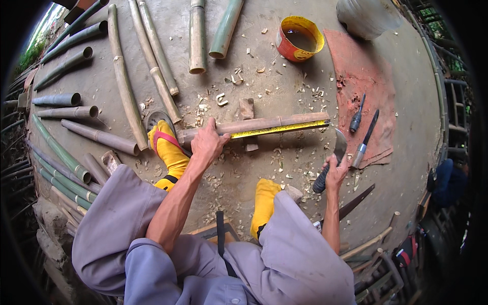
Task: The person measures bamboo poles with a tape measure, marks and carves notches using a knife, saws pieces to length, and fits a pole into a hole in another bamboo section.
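A brownish bamboo pole [254,124] lies crosswise in front of me, resting over a small wooden block [246,108]. My left hand [206,144] is closed over its left part. Along the pole's near side runs a yellow measuring strip [282,131] with dark marks, its left end beside my left fingers. At the pole's right end, my right hand [336,173] grips a knife [340,146] with a curved blade and a dark handle. The blade points away from me, just apart from the pole's end.
Several bamboo poles [122,76] lie at the left and far side. A red-and-yellow tub [300,39] holds liquid. On a red cloth [376,76] lie a screwdriver-like tool [359,114] and a chisel-like tool [367,138]. A saw [358,201] lies by my right forearm. Shavings litter the floor.
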Available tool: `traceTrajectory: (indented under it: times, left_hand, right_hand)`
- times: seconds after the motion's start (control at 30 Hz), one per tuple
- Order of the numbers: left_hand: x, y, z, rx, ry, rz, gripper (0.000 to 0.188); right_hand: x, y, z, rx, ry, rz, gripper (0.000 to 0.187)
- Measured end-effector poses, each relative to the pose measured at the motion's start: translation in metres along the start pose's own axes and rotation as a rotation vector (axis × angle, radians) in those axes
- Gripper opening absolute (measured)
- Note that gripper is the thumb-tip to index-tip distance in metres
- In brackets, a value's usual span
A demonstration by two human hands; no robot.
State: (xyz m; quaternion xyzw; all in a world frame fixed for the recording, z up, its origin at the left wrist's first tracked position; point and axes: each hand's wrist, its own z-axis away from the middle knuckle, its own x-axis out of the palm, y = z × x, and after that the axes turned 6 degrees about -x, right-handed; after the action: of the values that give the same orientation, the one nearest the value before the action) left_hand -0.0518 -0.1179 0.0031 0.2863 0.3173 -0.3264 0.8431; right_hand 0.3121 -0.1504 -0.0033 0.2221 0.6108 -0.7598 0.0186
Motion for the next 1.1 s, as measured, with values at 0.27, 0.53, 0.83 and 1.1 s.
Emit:
traceTrajectory:
  times: [0.27,0.53,0.83,1.1]
  left_hand:
    - [-0.002,0.008,0.001,0.022,-0.019,0.005,0.047]
    - [-0.005,0.007,0.003,0.002,-0.032,0.026,0.049]
    - [-0.004,0.007,0.003,0.023,-0.013,0.001,0.047]
    - [-0.004,0.007,0.001,0.009,-0.040,0.026,0.048]
  right_hand:
    - [0.108,-0.083,-0.013,-0.573,-0.696,0.623,0.019]
    - [0.131,-0.070,-0.023,-0.697,-0.787,0.740,0.024]
    - [0.133,-0.064,-0.024,-0.703,-0.793,0.746,0.024]
    - [0.133,-0.069,-0.026,-0.696,-0.819,0.781,0.025]
